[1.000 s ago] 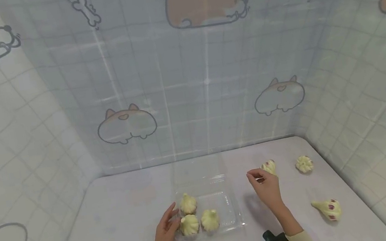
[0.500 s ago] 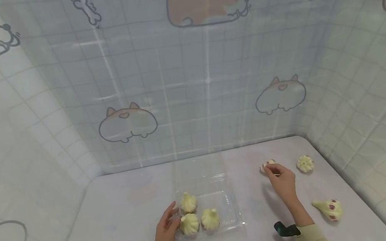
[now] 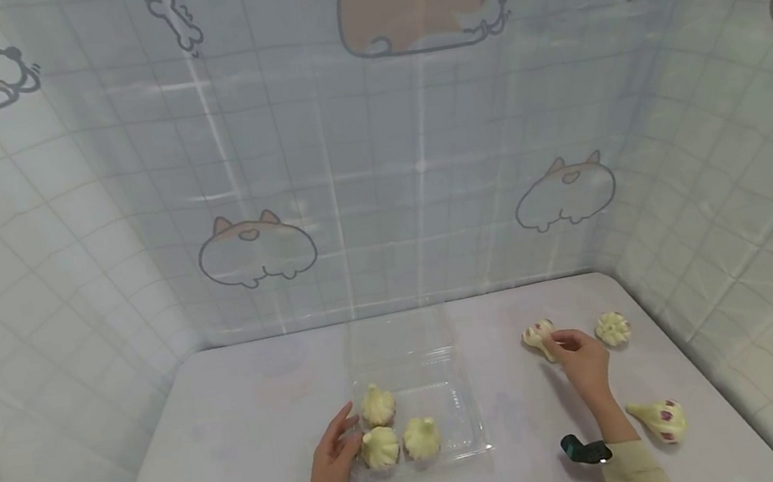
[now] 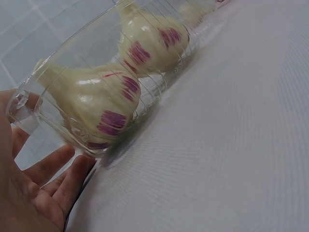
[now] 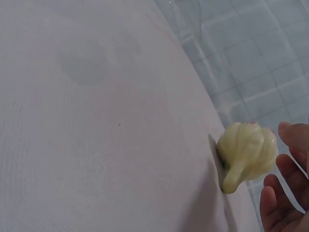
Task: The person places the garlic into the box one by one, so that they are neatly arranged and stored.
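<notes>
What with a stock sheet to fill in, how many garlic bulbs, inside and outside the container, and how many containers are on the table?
Clear container: 1
Garlic bulbs inside it: 3
Loose garlic bulbs outside it: 3
Total: 7

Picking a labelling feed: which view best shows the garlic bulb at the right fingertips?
Right wrist: the garlic bulb is largest there, stem and lobes clear, beside the right hand. The head view shows it smaller, with the hand at its edge; I can't make it out in the left wrist view.
</notes>
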Demonstrator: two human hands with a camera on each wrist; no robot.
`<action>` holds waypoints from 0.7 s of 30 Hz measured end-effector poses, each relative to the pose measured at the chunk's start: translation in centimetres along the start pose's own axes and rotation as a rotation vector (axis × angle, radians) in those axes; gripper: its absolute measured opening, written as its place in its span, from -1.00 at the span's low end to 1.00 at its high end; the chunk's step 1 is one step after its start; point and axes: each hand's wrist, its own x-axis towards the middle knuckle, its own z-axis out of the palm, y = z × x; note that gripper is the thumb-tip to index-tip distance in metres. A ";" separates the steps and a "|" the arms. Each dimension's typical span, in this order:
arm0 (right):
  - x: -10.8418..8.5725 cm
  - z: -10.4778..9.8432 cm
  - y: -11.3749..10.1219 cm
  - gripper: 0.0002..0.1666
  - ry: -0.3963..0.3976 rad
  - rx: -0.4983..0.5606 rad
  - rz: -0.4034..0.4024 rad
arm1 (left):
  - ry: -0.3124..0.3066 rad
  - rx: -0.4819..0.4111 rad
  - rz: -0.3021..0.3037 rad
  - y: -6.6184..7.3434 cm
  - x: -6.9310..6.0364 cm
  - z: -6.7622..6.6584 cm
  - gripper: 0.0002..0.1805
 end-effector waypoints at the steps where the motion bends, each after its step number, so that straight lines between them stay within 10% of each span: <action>1: 0.1 -0.1 0.1 -0.69 -0.010 -0.009 0.016 | 0.004 0.000 -0.004 -0.1 0.0 0.0 -0.47; 15: 0.6 0.4 2.0 -0.62 -0.057 -0.139 0.124 | 0.004 0.006 0.000 0.2 0.0 0.3 -0.46; 21: 0.9 0.9 2.2 -0.63 -0.050 -0.149 0.093 | -0.018 -0.008 -0.002 2.5 -0.6 0.2 -0.46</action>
